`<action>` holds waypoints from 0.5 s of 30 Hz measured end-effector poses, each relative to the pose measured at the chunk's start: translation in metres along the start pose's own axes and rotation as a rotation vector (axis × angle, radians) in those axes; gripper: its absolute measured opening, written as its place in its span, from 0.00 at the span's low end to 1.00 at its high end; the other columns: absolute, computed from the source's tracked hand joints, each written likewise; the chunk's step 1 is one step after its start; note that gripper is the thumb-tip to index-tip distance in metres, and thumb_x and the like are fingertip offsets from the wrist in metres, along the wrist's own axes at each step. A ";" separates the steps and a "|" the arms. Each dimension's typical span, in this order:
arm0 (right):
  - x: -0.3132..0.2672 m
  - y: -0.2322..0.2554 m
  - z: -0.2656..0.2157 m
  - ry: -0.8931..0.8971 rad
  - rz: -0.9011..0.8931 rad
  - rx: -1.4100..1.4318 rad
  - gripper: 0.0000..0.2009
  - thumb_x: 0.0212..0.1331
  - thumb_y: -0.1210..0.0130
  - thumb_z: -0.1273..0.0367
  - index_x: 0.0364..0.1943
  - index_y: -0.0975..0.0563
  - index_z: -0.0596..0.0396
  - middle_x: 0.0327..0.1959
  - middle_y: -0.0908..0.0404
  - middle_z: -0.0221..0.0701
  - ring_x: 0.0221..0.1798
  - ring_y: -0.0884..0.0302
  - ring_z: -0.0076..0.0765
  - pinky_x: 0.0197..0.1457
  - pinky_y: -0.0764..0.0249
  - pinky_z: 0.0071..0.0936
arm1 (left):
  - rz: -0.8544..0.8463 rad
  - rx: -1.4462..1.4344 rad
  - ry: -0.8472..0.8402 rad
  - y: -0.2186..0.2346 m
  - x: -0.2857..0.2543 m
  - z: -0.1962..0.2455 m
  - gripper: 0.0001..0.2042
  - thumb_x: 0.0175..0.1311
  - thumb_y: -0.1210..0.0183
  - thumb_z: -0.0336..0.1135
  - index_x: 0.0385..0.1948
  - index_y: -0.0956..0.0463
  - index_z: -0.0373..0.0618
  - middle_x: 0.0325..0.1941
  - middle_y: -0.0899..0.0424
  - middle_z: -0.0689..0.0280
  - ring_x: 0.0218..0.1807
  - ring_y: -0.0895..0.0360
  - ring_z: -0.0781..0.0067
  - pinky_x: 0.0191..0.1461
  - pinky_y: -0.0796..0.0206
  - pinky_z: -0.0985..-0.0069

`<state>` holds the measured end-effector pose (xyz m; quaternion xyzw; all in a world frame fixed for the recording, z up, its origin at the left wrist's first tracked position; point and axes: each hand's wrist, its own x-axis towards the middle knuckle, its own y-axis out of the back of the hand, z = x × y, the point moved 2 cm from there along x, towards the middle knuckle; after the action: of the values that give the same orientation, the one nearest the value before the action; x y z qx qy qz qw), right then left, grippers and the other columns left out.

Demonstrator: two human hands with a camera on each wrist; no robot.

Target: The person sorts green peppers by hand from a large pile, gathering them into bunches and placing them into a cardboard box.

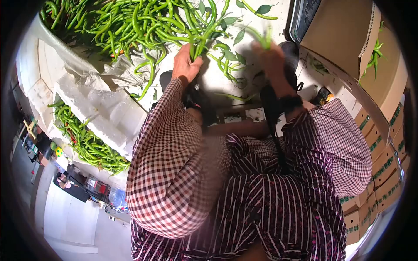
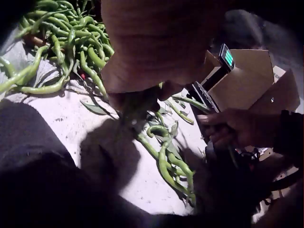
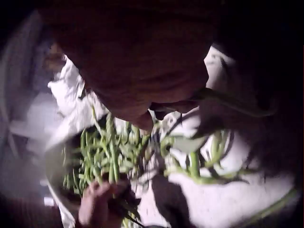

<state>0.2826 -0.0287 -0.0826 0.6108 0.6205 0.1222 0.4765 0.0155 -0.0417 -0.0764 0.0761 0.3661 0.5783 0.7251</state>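
Observation:
My left hand [image 1: 186, 65] grips a few long green chili peppers [image 1: 201, 43] at the near edge of a large pile of chili peppers [image 1: 126, 26]. In the right wrist view the same left hand [image 3: 97, 204] has peppers standing up out of its fingers. Blurred, my right hand [image 1: 271, 63] holds green chili peppers [image 1: 264, 40] over the right side of the white surface [image 1: 261, 8]. From the left wrist view, the right hand [image 2: 235, 127] shows curled fingers with a pepper stem end beside them. Between the hands lie several loose chili peppers [image 1: 226, 67] with green leaves [image 1: 238, 37].
On the right stands an open cardboard box [image 1: 344, 30], beside a scale with a lit green display [image 2: 229, 58]. At the left, a white sack [image 1: 96, 108] borders more chili peppers [image 1: 82, 139]. Stacked printed cartons [image 1: 383, 174] line the far right.

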 end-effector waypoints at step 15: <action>-0.042 -0.046 -0.001 -0.308 -0.462 0.650 0.16 0.42 0.35 0.61 0.33 0.19 0.56 0.26 0.21 0.28 0.32 0.23 0.32 0.40 0.27 0.33 | -0.115 -0.648 0.374 -0.010 -0.018 -0.031 0.12 0.57 0.38 0.31 0.43 0.22 0.40 0.32 0.19 0.69 0.33 0.28 0.80 0.39 0.34 0.79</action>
<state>0.2438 -0.0749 -0.0973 0.5854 0.6687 -0.2823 0.3613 0.0030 -0.0705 -0.0961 -0.2848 0.2940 0.6262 0.6635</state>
